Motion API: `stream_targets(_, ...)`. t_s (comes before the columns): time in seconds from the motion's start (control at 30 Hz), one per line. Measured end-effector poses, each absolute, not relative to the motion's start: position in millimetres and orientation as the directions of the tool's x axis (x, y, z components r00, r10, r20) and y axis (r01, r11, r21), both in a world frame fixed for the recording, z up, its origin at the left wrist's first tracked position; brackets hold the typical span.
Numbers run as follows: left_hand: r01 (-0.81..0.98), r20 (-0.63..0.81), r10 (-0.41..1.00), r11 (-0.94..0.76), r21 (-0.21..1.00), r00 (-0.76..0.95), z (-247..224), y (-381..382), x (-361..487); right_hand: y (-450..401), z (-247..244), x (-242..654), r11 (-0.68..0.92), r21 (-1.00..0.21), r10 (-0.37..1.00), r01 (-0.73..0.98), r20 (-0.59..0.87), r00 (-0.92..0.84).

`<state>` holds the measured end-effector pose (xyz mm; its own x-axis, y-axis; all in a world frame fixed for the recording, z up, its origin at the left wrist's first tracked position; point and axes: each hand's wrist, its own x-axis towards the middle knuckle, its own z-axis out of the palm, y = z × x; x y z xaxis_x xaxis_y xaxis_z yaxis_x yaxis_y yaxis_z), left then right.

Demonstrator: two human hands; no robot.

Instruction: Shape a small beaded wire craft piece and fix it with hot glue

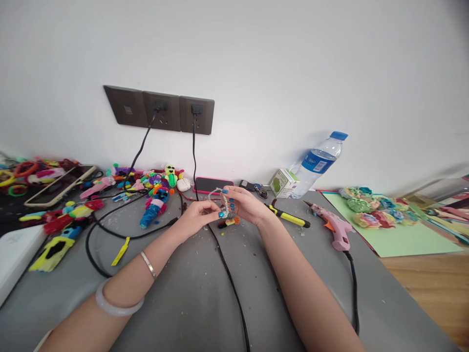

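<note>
Above the middle of the grey table point(198, 303), both hands are closed on one silvery-grey pipe cleaner point(216, 191) bent into a loop. My left hand point(198, 216) pinches its lower part between thumb and forefinger. On the other side, my right hand point(246, 203) grips it with bent fingers, thumb at the top. Fingers cover part of the loop, so its full shape is hidden. Just under the hands lies a small orange, black and yellow piece point(230, 223). Yellow-and-black pliers point(289, 215) rest right of my right wrist, their tip partly hidden.
A pink glue gun point(335, 227) lies at right, its cord trailing forward. Paper flowers point(373, 208) sit on green paper point(406, 239). A water bottle point(317, 164) leans by the wall. Colourful pipe-cleaner figures point(156, 205) crowd the left. A black cable point(229, 274) crosses the table.
</note>
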<state>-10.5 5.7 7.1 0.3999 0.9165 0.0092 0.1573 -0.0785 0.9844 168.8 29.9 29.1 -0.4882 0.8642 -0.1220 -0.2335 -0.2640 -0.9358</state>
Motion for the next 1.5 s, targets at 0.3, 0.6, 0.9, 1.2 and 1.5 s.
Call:
stream_targets(0.3,0.15,0.012,0.919,-0.077,0.986,0.395,10.2,4.2,-9.4,30.8,26.0,170.0,-0.272,-0.93,0.86,-0.246,-0.121,-0.495)
stream_targets(0.6,0.138,0.013,0.919,-0.073,0.988,0.394,8.1,4.9,-10.3,30.6,28.1,169.1,-0.282,-0.928,0.868,-0.245,-0.137,-0.477)
stream_targets(0.9,0.127,-0.008,0.92,-0.046,0.991,0.393,11.9,2.8,-9.3,30.3,28.2,168.9,-0.272,-0.93,0.868,-0.248,-0.126,-0.48)
stream_targets(1.2,0.128,-0.027,0.917,-0.026,0.991,0.399,11.7,3.9,-9.2,30.6,27.8,169.3,-0.278,-0.928,0.867,-0.249,-0.131,-0.481)
stream_targets(1.5,0.129,-0.026,0.915,-0.028,0.991,0.402,9.7,3.7,-9.8,31.1,26.7,169.5,-0.288,-0.923,0.867,-0.254,-0.138,-0.48)
